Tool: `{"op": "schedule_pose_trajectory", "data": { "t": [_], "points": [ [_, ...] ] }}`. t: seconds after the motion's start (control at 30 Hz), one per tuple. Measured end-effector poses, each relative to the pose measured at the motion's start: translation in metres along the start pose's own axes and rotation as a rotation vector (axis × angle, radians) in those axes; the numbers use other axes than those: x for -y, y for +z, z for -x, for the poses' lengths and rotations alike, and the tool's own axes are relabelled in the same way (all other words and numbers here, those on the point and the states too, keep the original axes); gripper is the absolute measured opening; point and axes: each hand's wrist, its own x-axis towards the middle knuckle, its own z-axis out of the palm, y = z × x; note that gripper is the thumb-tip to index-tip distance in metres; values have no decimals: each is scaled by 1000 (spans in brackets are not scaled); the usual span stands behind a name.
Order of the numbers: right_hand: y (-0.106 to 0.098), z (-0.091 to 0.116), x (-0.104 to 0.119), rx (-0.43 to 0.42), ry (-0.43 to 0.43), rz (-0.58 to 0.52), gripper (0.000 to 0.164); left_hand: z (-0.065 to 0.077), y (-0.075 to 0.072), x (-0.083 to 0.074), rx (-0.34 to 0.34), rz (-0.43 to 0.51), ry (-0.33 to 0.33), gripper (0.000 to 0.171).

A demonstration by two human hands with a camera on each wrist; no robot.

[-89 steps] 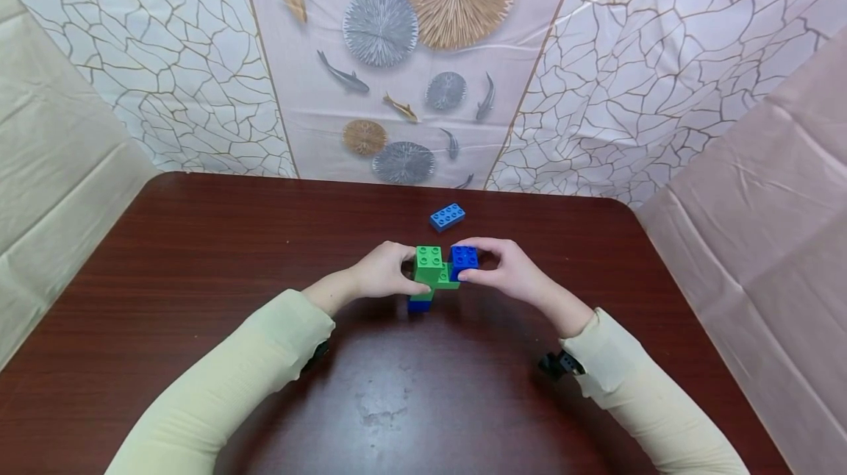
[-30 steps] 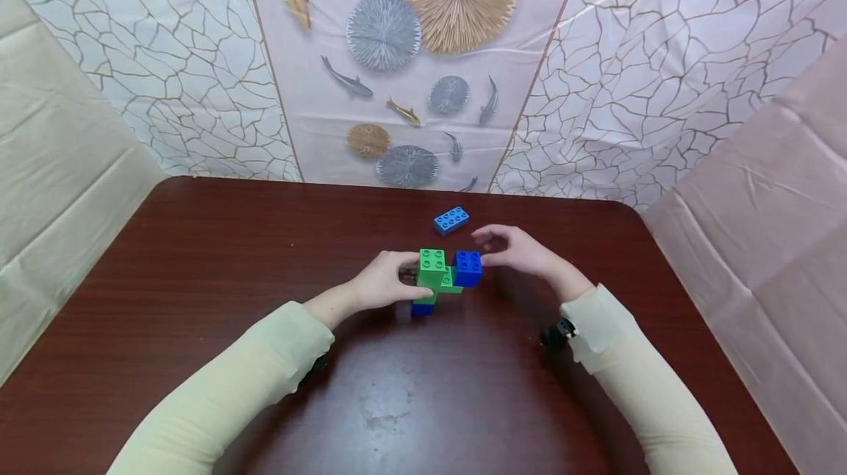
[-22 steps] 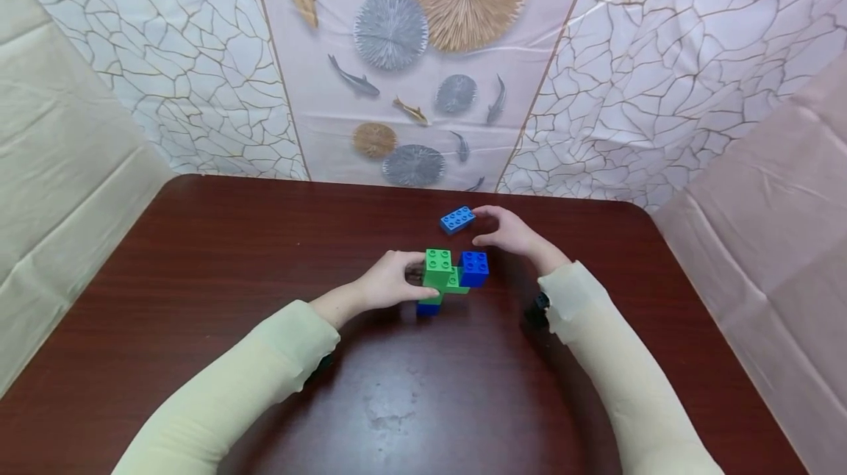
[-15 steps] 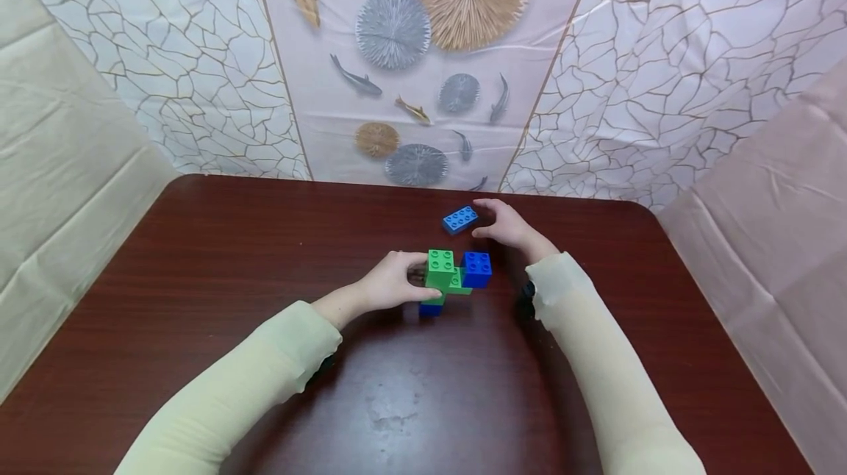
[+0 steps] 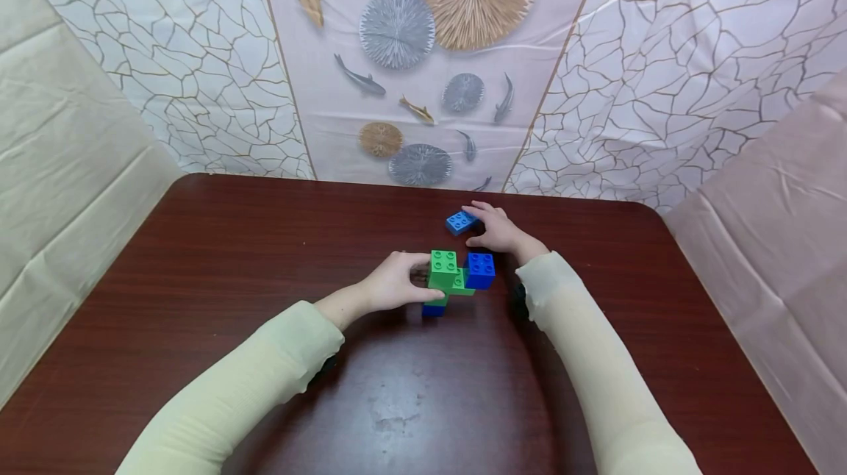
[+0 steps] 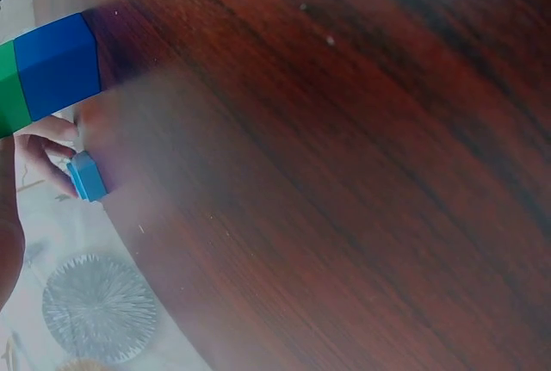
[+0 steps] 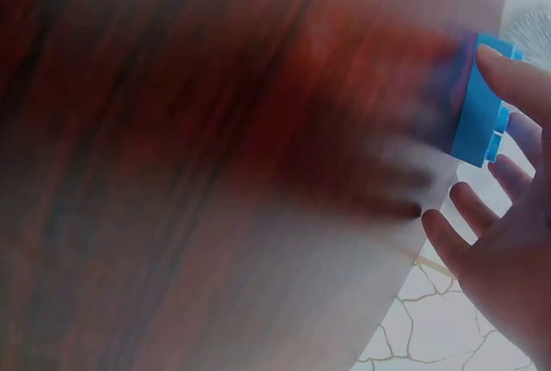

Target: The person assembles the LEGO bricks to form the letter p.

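My left hand [image 5: 392,282] grips a stack of toy building bricks by its tall green part [image 5: 442,268], thumb on the near side. A blue brick [image 5: 434,309] shows at the stack's foot. From its right side a green brick [image 5: 460,281] juts out, carrying a dark blue brick [image 5: 481,270]. Behind the stack, my right hand [image 5: 499,231] reaches over a light blue eight-stud brick [image 5: 458,223], fingers above its right end and thumb apart. In the right wrist view that brick [image 7: 479,113] stands beside the spread fingers; whether they touch it I cannot tell.
All the bricks are on a dark red-brown wooden table [image 5: 278,254]. A patterned cloth [image 5: 423,56] hangs behind its far edge, and plain beige cloths [image 5: 59,166] close off the sides. Dark wrist devices [image 5: 520,301] sit under the sleeves.
My right hand has let go of the dark blue brick, which stays on the stack, and has moved away to the light blue brick. My left hand keeps its grip.
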Motion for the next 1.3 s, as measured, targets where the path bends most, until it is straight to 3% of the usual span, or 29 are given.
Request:
{"op": "schedule_pose_trajectory", "data": {
  "t": [0.2, 0.5, 0.67, 0.97, 1.3],
  "points": [
    [4, -2, 2, -54, 26, -19, 47, 0, 0, -1, -4, -1, 8, 43],
    [8, -1, 3, -51, 17, 31, 44, 0, 0, 0, 2, -1, -10, 43],
    [6, 4, 4, -87, 62, -87, 39, 0, 0, -1, -1, -6, -6, 43],
    [-4, 15, 3, -198, 136, -283, 48, 0, 0, 0, -16, -27, 17, 42],
    [-12, 31, 8, -260, 133, -347, 46, 1, 0, -1, -26, -31, 26, 42]
  ]
}}
